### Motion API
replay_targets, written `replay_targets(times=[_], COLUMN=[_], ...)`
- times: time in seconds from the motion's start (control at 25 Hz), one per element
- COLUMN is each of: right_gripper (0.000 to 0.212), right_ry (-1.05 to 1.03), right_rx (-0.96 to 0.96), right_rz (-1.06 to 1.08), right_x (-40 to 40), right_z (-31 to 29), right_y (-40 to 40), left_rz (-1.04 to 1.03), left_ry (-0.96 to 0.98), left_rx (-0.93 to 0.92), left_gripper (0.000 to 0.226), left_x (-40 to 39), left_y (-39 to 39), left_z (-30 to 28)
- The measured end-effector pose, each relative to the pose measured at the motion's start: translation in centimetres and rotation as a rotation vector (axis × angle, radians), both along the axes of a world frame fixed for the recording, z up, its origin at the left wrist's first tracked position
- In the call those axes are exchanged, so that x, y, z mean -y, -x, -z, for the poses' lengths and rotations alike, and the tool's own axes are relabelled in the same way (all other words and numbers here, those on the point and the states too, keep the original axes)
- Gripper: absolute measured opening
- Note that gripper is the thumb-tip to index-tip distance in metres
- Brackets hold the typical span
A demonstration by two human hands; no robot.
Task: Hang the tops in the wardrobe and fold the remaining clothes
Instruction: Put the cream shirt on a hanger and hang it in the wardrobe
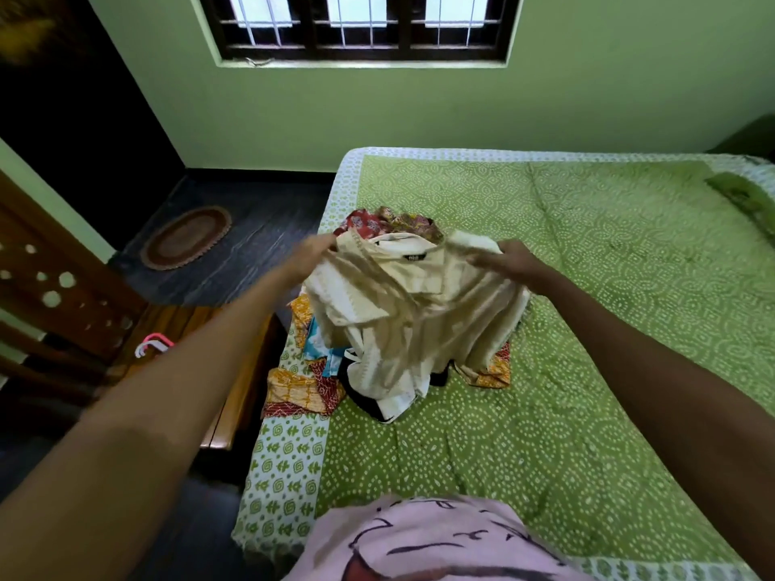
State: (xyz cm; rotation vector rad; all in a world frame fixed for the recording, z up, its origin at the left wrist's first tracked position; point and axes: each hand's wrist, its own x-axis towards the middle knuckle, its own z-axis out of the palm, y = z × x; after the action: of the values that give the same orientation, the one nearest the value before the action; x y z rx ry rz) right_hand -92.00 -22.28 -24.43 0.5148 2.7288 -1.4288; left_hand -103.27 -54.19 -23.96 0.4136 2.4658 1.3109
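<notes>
A cream top (413,304) with a dark neck label hangs lifted over a pile of clothes (308,383) near the left edge of the bed (587,371). My left hand (312,255) grips the top at its left shoulder. My right hand (509,260) grips it at the right shoulder. The top droops crumpled between the two hands and hides much of the pile. Red and patterned garments (377,222) show behind it, orange and blue ones below it.
A pink and white hanger (153,343) lies on a wooden bench (235,396) left of the bed. A carved wooden panel (50,287) stands at the far left. An oval mat (186,236) lies on the dark floor. A green pillow (744,197) sits at the bed's far right.
</notes>
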Motion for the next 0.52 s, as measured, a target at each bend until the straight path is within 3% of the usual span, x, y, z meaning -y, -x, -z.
replay_targets(times=[0.12,0.24,0.4,0.52], right_gripper=[0.026,0.028,0.036,0.046], right_ry=[-0.162,-0.219,-0.125,-0.103], right_rx=[-0.223,-0.279,-0.331,-0.282], right_rz=[0.205,0.086,0.110,0.116], right_x=[-0.5,0.0,1.0,1.4], right_z=[-0.8,-0.9,-2.1,-2.7], right_y=[0.0,-0.8,-1.3,-1.2], left_rz=[-0.042,-0.021,-0.126,-0.061], left_ry=[0.105,0.378,0.418,0.408], left_rx=[-0.182,-0.261,-0.415,-0.416], left_gripper=[0.032,0.055,0.068,0.057], left_x=[1.1,1.3,1.8,3.3], left_y=[0.3,-0.3,-3.0,-4.4], left_z=[-2.0,-3.5,-6.0,-6.5])
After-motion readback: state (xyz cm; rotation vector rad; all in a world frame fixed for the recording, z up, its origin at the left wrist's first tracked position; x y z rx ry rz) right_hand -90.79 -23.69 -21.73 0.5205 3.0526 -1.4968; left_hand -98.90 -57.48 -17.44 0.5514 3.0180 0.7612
